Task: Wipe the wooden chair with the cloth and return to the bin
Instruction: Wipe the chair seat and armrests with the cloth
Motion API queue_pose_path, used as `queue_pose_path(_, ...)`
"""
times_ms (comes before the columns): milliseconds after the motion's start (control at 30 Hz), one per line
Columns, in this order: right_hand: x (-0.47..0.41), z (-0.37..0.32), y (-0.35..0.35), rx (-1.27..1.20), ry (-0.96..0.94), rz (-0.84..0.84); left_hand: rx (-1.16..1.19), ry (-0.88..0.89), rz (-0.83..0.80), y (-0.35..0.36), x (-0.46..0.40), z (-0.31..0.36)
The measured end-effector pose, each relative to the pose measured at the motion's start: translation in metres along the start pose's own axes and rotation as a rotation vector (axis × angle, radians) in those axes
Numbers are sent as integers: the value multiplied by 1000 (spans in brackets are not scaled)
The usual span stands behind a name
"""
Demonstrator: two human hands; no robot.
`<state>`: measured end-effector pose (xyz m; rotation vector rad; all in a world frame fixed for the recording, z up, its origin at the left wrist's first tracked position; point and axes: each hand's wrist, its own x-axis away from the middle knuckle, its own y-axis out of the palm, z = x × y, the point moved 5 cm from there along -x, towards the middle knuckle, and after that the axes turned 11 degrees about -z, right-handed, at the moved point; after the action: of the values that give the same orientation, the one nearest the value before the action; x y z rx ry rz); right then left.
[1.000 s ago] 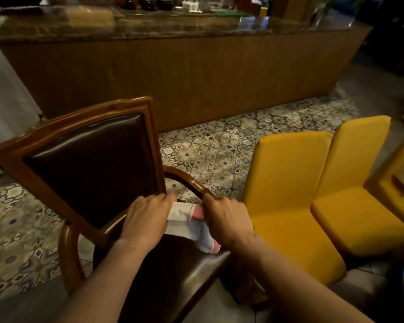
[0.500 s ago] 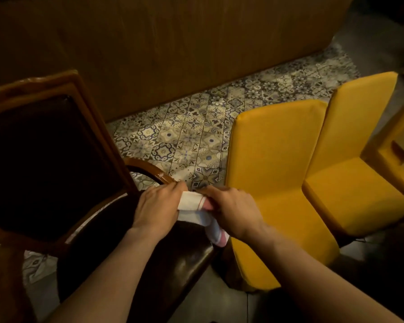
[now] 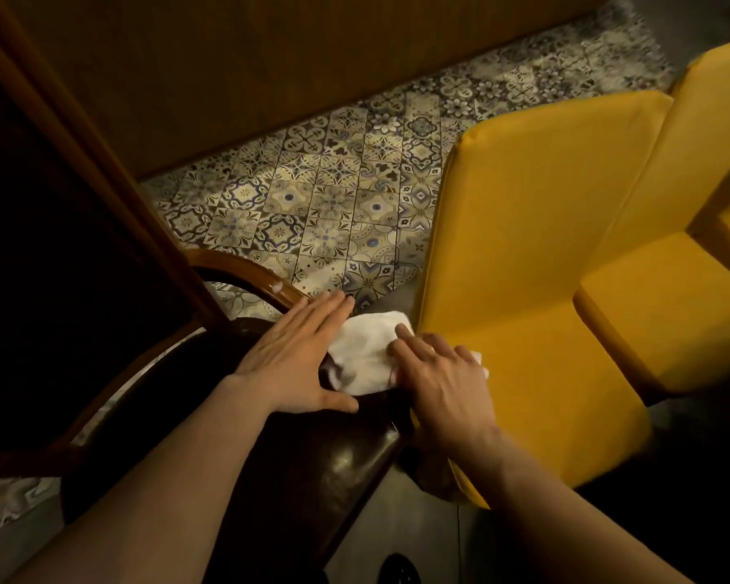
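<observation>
Comparing with half a second ago, I see both hands have let go of their pinch. The left hand (image 3: 289, 358) now lies flat with spread fingers on the cloth (image 3: 365, 354), and the right hand (image 3: 441, 379) presses it with loosely opened fingers (no grip closes on it). The cloth rests at the seat's front corner of the wooden chair (image 3: 270, 436), just beside the yellow chair (image 3: 536, 246). I judge wiping is starting; no bin is visible.

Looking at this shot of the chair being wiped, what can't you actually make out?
- Cloth: edges hidden under left hand and right hand, head view.
- Wooden chair: top of the back cut off by the frame.
- Bin: not in view.
</observation>
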<state>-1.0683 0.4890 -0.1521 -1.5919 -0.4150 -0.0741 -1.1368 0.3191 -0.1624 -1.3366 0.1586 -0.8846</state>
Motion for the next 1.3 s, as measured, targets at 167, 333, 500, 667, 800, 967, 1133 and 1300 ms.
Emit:
queue_pose_path(167,-4,-4,38,-58,-5,-95,-24,14,-73,33,-20,-12)
queue_pose_path(333,-9,-14,39,-25,-66,-122,-48,-8,-52,48,-25,-10)
queue_pose_path(500,0,-9,37,64,-58,-181,-59,-30,-110,47,-27,-7)
queue_pose_path(667,17,5,42,85,-4,-206,-60,-60,-169,44,-26,-8)
queue_pose_path(800,36,19,48,52,20,-238,-53,-79,-211,43,-26,-8)
queue_pose_path(967,51,29,48,55,37,-274,-52,-86,-232,41,-27,-7)
queue_pose_path(1133,54,33,41,81,65,-307,-45,-81,-242,41,-26,-7)
queue_pose_path(1300,61,50,29,124,164,-250,-36,-70,-231,43,-27,-7)
